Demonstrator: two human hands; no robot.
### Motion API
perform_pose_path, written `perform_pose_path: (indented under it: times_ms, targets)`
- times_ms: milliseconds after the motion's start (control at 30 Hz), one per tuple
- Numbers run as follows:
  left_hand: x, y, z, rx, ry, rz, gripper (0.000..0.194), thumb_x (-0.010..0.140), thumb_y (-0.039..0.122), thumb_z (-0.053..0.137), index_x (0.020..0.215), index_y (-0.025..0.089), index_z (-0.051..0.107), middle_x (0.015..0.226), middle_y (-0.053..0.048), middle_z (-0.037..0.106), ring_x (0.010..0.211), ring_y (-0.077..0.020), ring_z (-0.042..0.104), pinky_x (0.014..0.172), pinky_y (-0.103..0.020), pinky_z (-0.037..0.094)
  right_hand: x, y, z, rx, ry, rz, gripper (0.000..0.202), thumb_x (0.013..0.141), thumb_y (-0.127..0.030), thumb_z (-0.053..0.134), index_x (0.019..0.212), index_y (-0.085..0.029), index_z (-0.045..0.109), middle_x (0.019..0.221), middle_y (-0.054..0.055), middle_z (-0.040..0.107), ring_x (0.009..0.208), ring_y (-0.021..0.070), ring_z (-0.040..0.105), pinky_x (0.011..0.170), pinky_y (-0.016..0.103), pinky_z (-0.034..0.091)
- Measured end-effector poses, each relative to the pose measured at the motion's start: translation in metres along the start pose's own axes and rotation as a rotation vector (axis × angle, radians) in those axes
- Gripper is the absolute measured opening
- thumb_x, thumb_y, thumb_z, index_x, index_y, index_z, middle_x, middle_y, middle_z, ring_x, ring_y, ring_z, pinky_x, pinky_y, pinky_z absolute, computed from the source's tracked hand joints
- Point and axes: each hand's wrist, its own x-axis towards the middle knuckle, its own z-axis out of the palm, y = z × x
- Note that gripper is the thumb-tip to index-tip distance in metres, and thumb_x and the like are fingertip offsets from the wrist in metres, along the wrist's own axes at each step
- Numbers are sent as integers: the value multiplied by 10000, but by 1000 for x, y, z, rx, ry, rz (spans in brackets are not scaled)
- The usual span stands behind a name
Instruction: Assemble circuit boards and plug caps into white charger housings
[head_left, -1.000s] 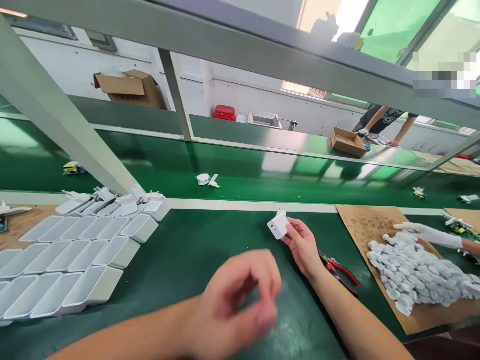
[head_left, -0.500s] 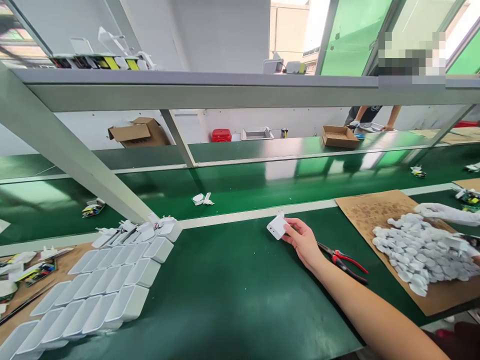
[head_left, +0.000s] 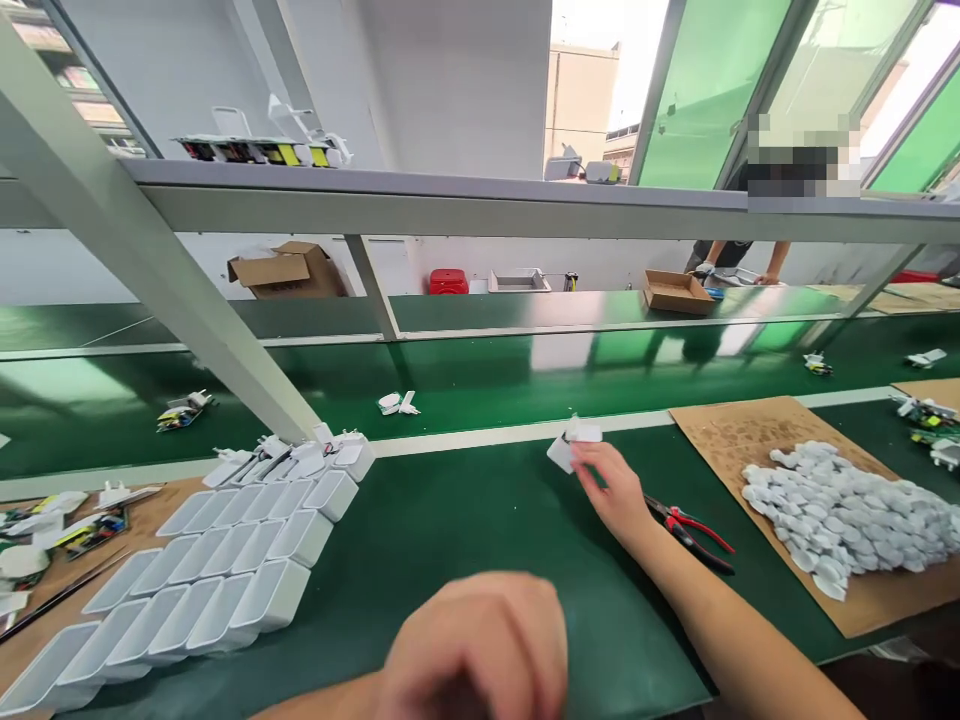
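Note:
My right hand (head_left: 611,490) pinches a white plug-in charger (head_left: 560,453) over the green work surface. A flat white part shows at its top, by my fingers. Low in the view, my left hand (head_left: 480,640) is closer to the camera, somewhat blurred, its fingers curled into a fist. Whatever it may hold is hidden. Pliers with red and black handles (head_left: 690,530) lie just right of my right wrist. To the left stand rows of open white plastic housings (head_left: 247,600), with white parts and wires on the farthest row.
A cardboard sheet at right bears a heap of white round pieces (head_left: 847,510). Circuit boards (head_left: 184,410) and a white part (head_left: 397,403) lie on the green strip beyond. A slanted metal post (head_left: 217,320) rises at left beneath a shelf (head_left: 465,210). Another person's arms show far right.
My left hand has come into view at the bottom, closed. The charger in my right hand has turned, and a flat white part now shows at its top. The view has shifted slightly.

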Motion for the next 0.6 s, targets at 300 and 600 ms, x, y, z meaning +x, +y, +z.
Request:
perform_pose_path:
  times_ms: [300, 600]
  targets:
    - [-1, -135, 16, 300, -311, -190, 62, 864, 170, 642, 923, 188, 648, 823, -2, 611, 664, -108, 531, 619, -218, 469, -6, 6, 11, -21, -207, 11, 347, 1048, -307, 633, 1359, -396, 759, 1372, 39, 775, 1276, 300, 730, 1143, 581, 582]
    - [-2, -154, 14, 443, -574, -158, 166, 907, 198, 632, 1069, 210, 666, 924, 9, 634, 769, -118, 601, 744, -212, 520, -2, 4, 4, -51, -142, 62, 303, 1017, -365, 690, 1300, -358, 797, 1344, 55, 786, 1256, 329, 736, 1167, 594, 566]
